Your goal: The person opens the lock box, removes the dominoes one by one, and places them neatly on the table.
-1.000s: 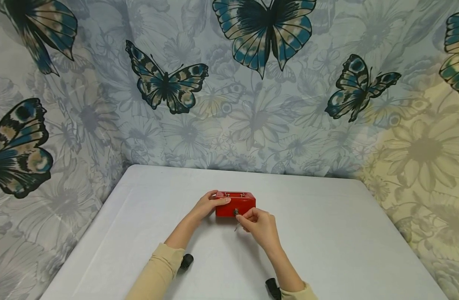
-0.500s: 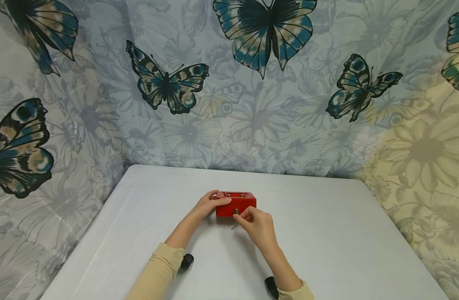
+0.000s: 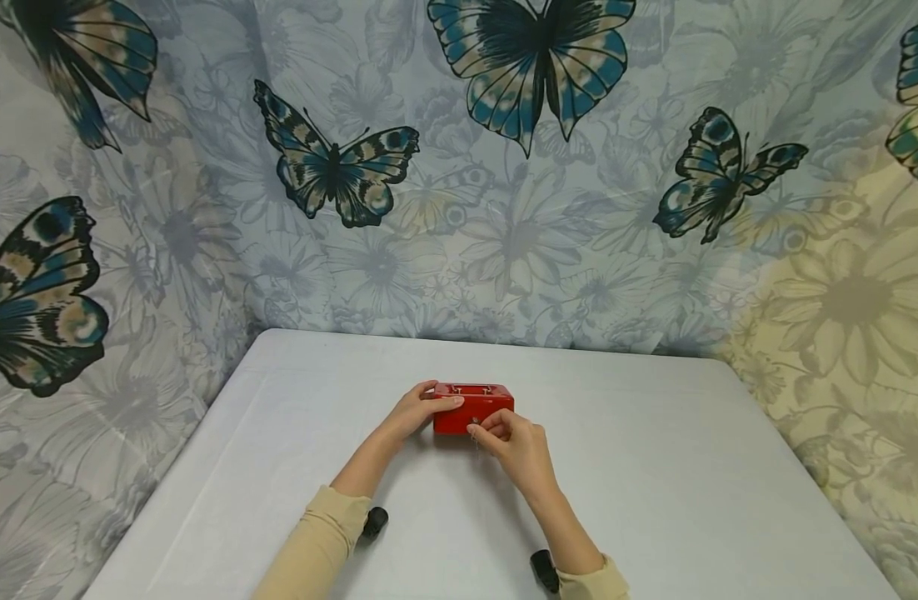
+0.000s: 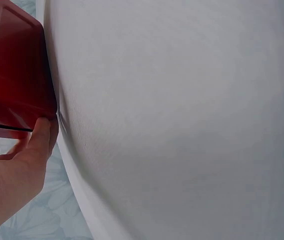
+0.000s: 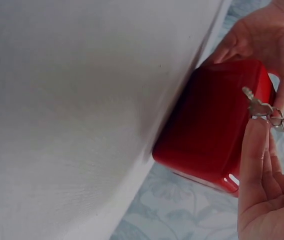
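A small red cash box (image 3: 462,413) with a folding handle on its lid stands on the white table. My left hand (image 3: 420,412) holds its left end, thumb along the front and fingers behind; the left wrist view shows fingertips (image 4: 42,126) against the red metal. At the front face, my right hand (image 3: 515,446) pinches a key between thumb and forefinger. In the right wrist view, metal keys (image 5: 256,107) on a small ring (image 5: 276,121) show by those fingers. One thin key hangs down loose. The fingers mostly cover the lock.
The white-covered table (image 3: 654,467) extends around the box on all sides. Butterfly-patterned cloth (image 3: 519,250) hangs behind it and at both sides. Black wrist cameras (image 3: 375,522) sit under the forearms.
The fingers of my right hand have shifted slightly at the lock, and the hanging key has swung to a more upright line. My left hand and the box stay nearly still.
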`<act>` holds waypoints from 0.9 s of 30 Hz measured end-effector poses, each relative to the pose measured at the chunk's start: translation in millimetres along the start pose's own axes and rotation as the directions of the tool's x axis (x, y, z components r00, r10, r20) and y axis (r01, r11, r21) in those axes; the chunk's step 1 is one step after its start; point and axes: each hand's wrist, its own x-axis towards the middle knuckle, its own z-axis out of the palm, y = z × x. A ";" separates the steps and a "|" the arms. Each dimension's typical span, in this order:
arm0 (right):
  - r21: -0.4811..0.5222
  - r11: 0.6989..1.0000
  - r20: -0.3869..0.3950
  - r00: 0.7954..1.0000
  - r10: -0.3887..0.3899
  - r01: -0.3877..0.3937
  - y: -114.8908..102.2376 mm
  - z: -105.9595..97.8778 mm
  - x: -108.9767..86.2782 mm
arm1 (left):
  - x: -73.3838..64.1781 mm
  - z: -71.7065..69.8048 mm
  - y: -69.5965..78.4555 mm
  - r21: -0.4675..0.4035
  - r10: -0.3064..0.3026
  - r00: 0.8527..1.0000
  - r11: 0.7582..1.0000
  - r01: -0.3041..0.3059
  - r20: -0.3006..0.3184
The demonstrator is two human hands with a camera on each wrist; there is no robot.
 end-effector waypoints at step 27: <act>0.022 0.997 0.044 0.996 -0.079 0.078 1.4 -3.0 2.4 | -1.7 -2.7 2.4 0.022 0.008 1.000 1.000 -0.009 0.015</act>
